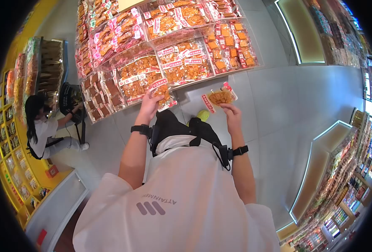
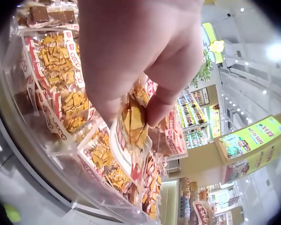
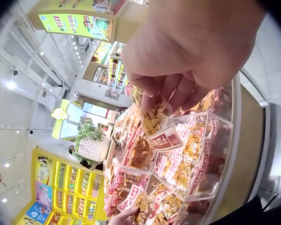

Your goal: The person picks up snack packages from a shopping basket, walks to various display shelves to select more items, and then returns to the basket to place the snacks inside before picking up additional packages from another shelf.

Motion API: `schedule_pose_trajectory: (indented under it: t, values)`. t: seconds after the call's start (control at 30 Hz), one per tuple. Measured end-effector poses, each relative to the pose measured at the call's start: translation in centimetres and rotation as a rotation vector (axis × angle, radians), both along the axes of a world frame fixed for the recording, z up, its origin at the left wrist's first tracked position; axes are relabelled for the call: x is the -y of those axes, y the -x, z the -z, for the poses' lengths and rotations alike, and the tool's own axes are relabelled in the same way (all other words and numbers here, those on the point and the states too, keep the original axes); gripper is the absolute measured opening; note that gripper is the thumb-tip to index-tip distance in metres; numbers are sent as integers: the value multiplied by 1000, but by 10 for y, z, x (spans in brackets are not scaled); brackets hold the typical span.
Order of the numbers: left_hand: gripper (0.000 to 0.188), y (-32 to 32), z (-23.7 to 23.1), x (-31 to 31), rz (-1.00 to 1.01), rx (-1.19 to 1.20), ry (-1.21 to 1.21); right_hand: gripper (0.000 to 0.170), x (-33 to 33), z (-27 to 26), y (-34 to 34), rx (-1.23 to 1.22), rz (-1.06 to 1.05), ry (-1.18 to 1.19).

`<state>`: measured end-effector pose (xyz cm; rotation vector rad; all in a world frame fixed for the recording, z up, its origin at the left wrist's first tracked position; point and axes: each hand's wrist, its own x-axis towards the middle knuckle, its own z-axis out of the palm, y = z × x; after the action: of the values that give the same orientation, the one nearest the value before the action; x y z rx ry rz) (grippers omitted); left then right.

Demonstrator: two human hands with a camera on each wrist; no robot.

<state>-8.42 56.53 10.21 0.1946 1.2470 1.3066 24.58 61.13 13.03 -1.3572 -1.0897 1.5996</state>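
Observation:
In the head view the left hand (image 1: 149,105) pinches a clear packet (image 1: 163,93) of orange-brown snack with a red and white label, at the front edge of the bins. To its right, the right hand (image 1: 233,117) pinches a similar packet (image 1: 220,98) by its edge, above the floor in front of the display. The left wrist view shows the left thumb and fingers (image 2: 145,61) gripping the packet (image 2: 133,124) over the bins. In the right wrist view the right fingers (image 3: 187,61) hold the other packet (image 3: 154,119) above the packets.
The tiered display (image 1: 186,63) has clear bins filled with snack packets. At the left, another person (image 1: 43,126) crouches or sits by a dark basket (image 1: 69,98) near yellow shelves (image 1: 16,168). Lit display stands (image 1: 320,164) line the right, beyond grey floor tiles (image 1: 274,105).

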Motion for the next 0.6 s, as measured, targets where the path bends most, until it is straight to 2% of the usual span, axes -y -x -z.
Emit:
schedule_pose_trajectory:
  t: [0.03, 0.1, 0.13, 0.2, 0.3, 0.33, 0.4, 0.43, 0.5, 0.53, 0.6]
  values:
    - [43, -9, 6, -2, -25, -17, -3, 13, 1, 6, -14, -8, -14, -1]
    - [47, -21, 28, -8, -57, -25, 33, 35, -9, 16, -33, 105, 98, 133]
    - [47, -29, 27, -17, -82, -57, 73, 35, -14, 10, -33, 98, 80, 127]
    - [47, -40, 25, -33, -124, -92, 127, 54, -19, -11, -27, -77, 239, 120]
    - [48, -39, 28, -59, -68, -182, 110, 60, -31, -11, -31, -141, 169, 149]
    - [48, -36, 36, -67, -64, -218, 119, 60, -34, -7, -34, -135, 160, 158]
    - [53, -26, 49, -86, -4, -338, 191, 46, -44, 1, -36, -84, 170, 258]
    - [53, -26, 48, -97, -4, -330, 192, 46, -50, -4, -33, -76, 170, 258]
    - [60, -20, 44, -117, -78, -336, 246, 36, -67, -12, -21, -115, 260, 377]
    - [65, -8, 99, -119, -103, -312, 118, 36, -77, -11, -14, -114, 234, 379]
    - [63, -3, 97, -139, -132, -388, 109, 27, -90, -6, -7, -275, 223, 340]
